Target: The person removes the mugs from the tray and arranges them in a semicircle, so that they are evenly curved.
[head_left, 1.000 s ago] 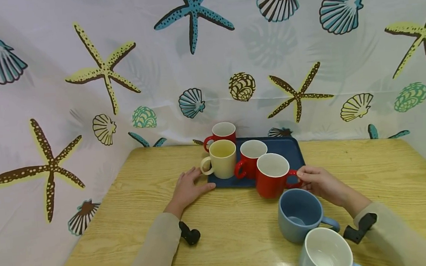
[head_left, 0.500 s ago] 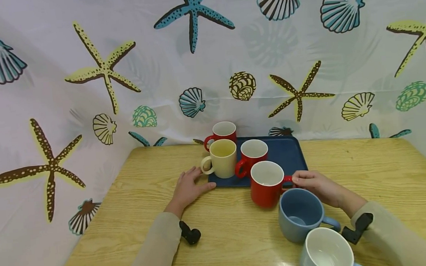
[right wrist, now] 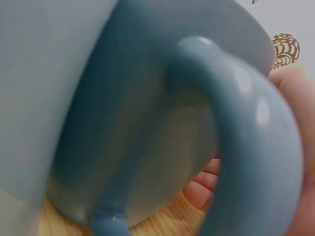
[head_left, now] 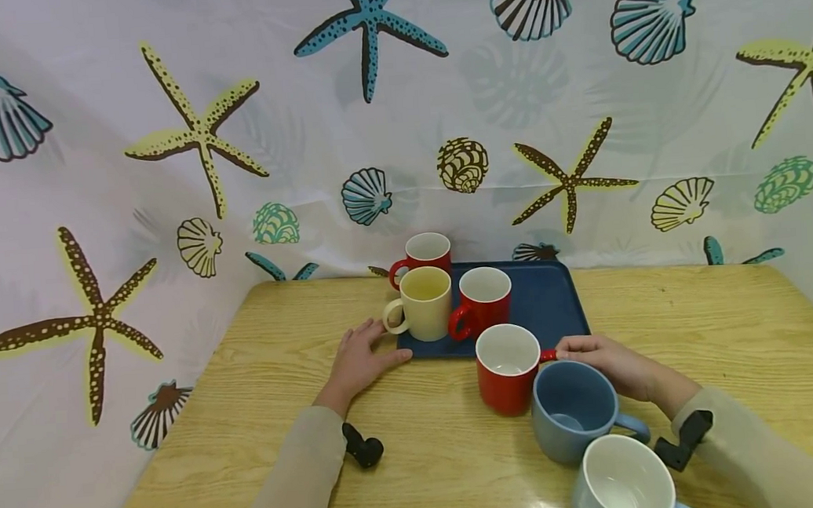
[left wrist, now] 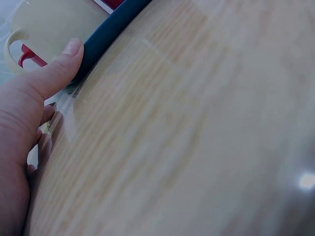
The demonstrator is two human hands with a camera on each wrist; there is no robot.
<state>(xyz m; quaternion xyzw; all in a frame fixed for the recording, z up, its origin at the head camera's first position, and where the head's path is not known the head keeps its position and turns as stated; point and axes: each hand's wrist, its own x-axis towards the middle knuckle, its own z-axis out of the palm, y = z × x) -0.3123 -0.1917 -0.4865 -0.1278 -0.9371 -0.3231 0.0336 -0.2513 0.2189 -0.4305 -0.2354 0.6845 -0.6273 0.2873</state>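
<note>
My right hand (head_left: 608, 362) pinches the handle of a red mug (head_left: 504, 389) with a white inside. The mug stands in front of the blue tray (head_left: 547, 299); whether its base touches the table I cannot tell. Close by on its right is a blue mug (head_left: 557, 436). In the right wrist view the blue mug's handle (right wrist: 258, 123) covers much of my hand. My left hand (head_left: 360, 359) lies at the tray's front left corner, fingers extended, with the thumb (left wrist: 59, 71) against the tray edge. A cream mug (head_left: 428, 319) stands beside it on the tray.
Another red mug (head_left: 490, 313) sits on the tray, and one more red mug (head_left: 440, 262) stands behind the cream one. A white mug with a blue handle (head_left: 617, 483) is at the front right. A patterned cloth (head_left: 398, 129) hangs behind the wooden table (head_left: 421, 458).
My right hand has brought the red mug toward me and slightly left, off the tray's front edge. My left hand has stayed put.
</note>
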